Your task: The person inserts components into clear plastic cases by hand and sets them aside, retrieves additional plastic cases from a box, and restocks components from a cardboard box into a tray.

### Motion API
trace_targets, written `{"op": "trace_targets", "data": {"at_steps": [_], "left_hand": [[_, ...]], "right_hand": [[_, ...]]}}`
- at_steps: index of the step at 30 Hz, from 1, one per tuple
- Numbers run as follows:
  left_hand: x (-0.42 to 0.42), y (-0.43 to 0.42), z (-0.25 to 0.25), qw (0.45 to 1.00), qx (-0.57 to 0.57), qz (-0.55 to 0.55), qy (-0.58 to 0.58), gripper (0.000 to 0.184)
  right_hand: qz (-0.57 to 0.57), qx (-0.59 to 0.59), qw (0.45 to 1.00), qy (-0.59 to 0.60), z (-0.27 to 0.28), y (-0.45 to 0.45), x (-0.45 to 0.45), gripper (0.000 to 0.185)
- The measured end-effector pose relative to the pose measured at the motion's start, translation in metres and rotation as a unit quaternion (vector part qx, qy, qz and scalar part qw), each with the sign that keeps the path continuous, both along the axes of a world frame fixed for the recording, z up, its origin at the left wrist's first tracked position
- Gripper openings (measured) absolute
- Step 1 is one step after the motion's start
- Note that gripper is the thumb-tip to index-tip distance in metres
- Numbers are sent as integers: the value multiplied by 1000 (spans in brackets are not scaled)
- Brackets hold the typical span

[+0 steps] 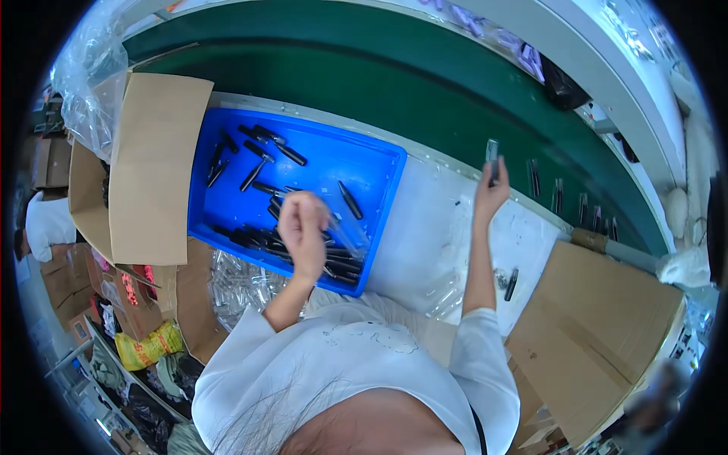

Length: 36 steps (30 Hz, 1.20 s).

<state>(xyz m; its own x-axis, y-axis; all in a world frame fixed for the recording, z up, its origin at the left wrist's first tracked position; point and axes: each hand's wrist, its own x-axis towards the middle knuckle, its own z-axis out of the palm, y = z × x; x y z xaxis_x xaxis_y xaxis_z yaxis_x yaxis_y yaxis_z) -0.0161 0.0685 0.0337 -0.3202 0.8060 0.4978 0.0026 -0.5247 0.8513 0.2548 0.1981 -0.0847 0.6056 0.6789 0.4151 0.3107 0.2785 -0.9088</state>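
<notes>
My left hand is closed over the blue bin, with a clear plastic tube sticking out of its fingers, smeared by motion. Below and around it in the bin lie many slim black pen-like tubes, some loose and others heaped by the near wall. Farther right, above the edge of the green belt, my right hand pinches a small tube upright; its upper part is clear and its lower part dark.
Clear plastic tubes fill a carton left of my lap. Several capped tubes stand along the green belt. A dark tube lies on the white tabletop. Cardboard flaps flank both sides; another person is far left.
</notes>
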Motion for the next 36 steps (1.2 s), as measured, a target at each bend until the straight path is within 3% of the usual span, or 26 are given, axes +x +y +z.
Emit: {"op": "trace_targets", "data": {"at_steps": [2, 5, 6, 8, 9, 11, 13, 14, 15, 18, 19, 21, 22, 23, 25, 26, 27, 30, 36], "left_hand": [[-25, -4, -5, 999, -9, 53, 1, 16], [-52, -14, -2, 992, -15, 127, 2, 17], [-60, -19, -3, 990, -15, 142, -7, 17], [-69, -28, -9, 986, -13, 167, -16, 17], [-74, -32, -13, 987, -10, 162, -15, 17], [-79, -41, -15, 983, -31, 179, -7, 17], [-88, -40, -26, 987, -44, 154, -2, 18], [-88, -40, -24, 987, -43, 154, -2, 18], [-87, -40, -24, 987, -44, 154, -1, 18], [-81, -42, -25, 989, -49, 139, 6, 17], [-81, -41, -29, 989, -48, 138, -7, 17], [-77, -38, -34, 989, -57, 134, -5, 17], [-77, -37, -42, 990, -68, 118, -29, 17], [-76, -37, -44, 986, -91, 138, 2, 18], [-75, -33, -51, 988, -119, 95, 10, 19], [-70, -32, -49, 988, -139, 60, -19, 21], [-59, -30, -42, 987, -148, 41, -37, 23], [-35, -17, -42, 987, -133, -46, -74, 23], [10, -12, -56, 977, -134, -119, -114, 19]], "right_hand": [[-109, -6, 948, -299, -47, 48, 54, 32], [-93, -160, 934, -306, -70, 73, 79, 31], [-84, -157, 935, -308, -73, 76, 76, 31], [-229, -169, 795, -536, -82, 82, 64, 30], [-220, -167, 797, -537, -68, 77, 46, 30], [-71, -10, 935, -347, -14, 57, -20, 27], [176, 80, 940, -282, -5, 25, -89, 19], [290, -13, 933, -212, -1, 3, -130, 20], [226, 51, 889, -395, 1, -21, -167, 26], [221, -118, 851, -462, -13, -70, -222, 37], [222, -119, 851, -462, -30, -71, -227, 37], [246, -172, 839, -454, -48, -73, -236, 36], [249, -129, 880, -383, -47, -76, -234, 35], [248, -131, 881, -382, -46, -80, -230, 35], [325, -23, 940, -104, -3, -95, -214, 30], [325, 62, 941, -69, 16, -101, -206, 28], [319, 59, 943, -68, 34, -109, -195, 28], [310, 23, 926, -216, 63, -134, -165, 37], [214, 62, 957, -187, 56, -150, -154, 35]]}}
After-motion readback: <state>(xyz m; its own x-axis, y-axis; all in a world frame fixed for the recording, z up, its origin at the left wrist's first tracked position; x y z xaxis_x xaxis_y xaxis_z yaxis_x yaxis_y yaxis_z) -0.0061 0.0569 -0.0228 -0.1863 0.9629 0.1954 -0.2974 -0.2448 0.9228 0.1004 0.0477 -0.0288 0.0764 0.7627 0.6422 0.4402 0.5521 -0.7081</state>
